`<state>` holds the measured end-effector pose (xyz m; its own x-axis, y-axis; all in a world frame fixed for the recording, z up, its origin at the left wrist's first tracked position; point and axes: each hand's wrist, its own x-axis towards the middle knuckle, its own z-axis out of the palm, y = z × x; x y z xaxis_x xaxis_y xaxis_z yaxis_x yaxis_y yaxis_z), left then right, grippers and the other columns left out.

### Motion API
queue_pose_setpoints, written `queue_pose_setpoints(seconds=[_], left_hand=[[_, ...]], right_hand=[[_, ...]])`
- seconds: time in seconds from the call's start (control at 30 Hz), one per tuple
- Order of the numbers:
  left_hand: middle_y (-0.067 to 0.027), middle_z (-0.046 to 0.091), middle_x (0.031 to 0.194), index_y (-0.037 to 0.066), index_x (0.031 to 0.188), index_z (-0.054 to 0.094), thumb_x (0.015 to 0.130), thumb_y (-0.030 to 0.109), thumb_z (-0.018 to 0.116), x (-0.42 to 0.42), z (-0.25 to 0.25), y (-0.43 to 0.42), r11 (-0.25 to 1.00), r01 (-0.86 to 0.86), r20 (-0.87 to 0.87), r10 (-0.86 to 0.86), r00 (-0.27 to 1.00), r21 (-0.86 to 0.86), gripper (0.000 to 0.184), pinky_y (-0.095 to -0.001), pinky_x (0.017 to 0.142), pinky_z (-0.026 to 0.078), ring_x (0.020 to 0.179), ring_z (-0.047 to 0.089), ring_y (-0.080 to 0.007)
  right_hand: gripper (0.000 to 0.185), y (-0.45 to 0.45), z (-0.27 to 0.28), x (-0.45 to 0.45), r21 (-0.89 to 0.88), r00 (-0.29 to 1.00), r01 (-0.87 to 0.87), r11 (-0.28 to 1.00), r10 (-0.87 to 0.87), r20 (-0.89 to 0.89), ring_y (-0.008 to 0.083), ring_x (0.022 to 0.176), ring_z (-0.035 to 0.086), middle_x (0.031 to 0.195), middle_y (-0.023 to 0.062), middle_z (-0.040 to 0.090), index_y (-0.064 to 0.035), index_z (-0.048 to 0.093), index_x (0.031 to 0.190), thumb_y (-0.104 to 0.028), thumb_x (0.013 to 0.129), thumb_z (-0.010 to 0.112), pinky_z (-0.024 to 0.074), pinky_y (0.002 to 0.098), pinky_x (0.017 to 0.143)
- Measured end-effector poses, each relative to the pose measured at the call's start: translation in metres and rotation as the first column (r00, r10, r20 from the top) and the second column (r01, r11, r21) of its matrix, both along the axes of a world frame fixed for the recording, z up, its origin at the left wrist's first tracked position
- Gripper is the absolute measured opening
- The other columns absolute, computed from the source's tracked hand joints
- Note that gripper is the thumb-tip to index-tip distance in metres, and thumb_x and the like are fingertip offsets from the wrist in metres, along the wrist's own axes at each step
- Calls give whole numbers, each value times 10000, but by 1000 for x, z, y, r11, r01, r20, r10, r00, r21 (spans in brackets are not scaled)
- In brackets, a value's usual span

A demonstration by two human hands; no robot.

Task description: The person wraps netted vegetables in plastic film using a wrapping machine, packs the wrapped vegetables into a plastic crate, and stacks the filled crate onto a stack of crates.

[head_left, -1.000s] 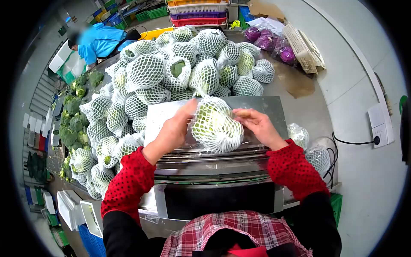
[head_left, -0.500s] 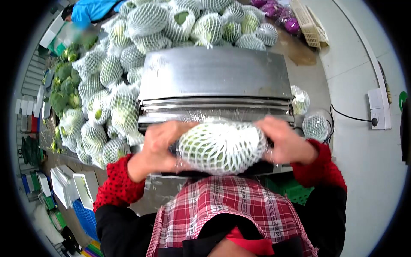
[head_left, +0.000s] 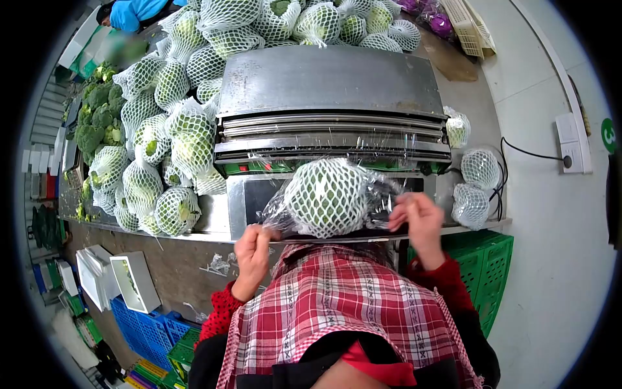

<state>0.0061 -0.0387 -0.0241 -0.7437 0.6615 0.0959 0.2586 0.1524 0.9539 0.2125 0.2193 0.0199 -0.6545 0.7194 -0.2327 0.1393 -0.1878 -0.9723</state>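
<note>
Metal counter (head_left: 483, 129), netted vegetable (head_left: 327, 198), clear film (head_left: 276, 211) between both hands (head_left: 253, 254) (head_left: 424, 223)

The top edge crops a blue-clad person (head_left: 133, 15) and bagged purple vegetables (head_left: 442, 26). We find the right hand (head_left: 420, 223) slightly blurred.

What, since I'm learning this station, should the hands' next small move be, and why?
Perhaps the left hand should draw its side of the clear film in over the netted vegetable: its fingers appear to pinch that side, loose film spreads left and right, and the top of the netting looks uncovered.
</note>
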Motion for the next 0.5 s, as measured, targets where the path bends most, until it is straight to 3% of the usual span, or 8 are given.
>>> queue_pose_setpoints(seconds=[0.03,0.07,0.13,0.2,0.27,0.3,0.37,0.5], left_hand=[[-80,640,739,1,873,575,982,81,489,5,20,-3,1000,12,4,-12,1000,-5,160,-268,599,476,650,573,-129],[-44,570,642,37,790,532,984,104,493,14,41,-11,985,-154,323,119,939,83,209,-259,507,399,556,500,-103],[9,419,513,88,712,451,1006,185,451,27,65,-32,919,-393,743,271,611,-12,309,-262,394,258,415,341,-83],[11,438,513,83,689,505,979,205,478,22,9,-57,938,-165,652,331,682,-304,316,-265,405,273,438,380,-70],[8,503,559,41,737,629,914,209,551,33,-57,-45,910,56,789,324,522,-410,256,-283,438,328,484,430,-86],[-28,554,615,22,826,664,890,205,578,38,-38,-8,899,201,808,228,543,-388,211,-295,490,392,522,481,-140],[-54,578,663,28,819,663,872,190,596,62,-90,4,901,313,682,-26,731,-300,183,-301,523,410,557,508,-165],[-106,625,758,41,806,662,838,160,631,73,-78,28,924,231,217,-169,961,-303,127,-314,588,445,625,561,-215]], right_hand=[[237,6,10,6,-2,998,42,999,-42,39,177,584,652,715,115,642,38,580,987,-159,1013,452,530,265,500],[278,7,17,16,-36,991,69,997,-64,122,156,519,627,655,96,629,31,586,962,-200,1021,442,506,248,460],[282,-7,19,49,-293,969,101,951,-27,247,147,461,595,614,88,611,26,586,891,-210,999,477,471,239,411],[302,-30,-17,79,-425,928,137,895,34,370,131,447,559,590,63,588,0,603,845,-261,977,527,418,248,388],[190,-53,-86,88,-574,923,84,814,153,353,126,474,505,579,30,531,7,595,803,-122,927,530,399,267,433],[160,-68,-93,66,-271,773,-187,944,311,553,161,576,579,644,74,582,17,611,811,-81,902,523,444,278,489],[173,-100,-147,43,-53,745,-237,970,217,631,215,745,634,835,123,650,24,636,927,-100,915,516,513,309,632],[191,-107,-97,20,-37,888,-259,965,253,384,212,822,622,912,117,643,21,616,1004,-124,924,521,499,315,719]])
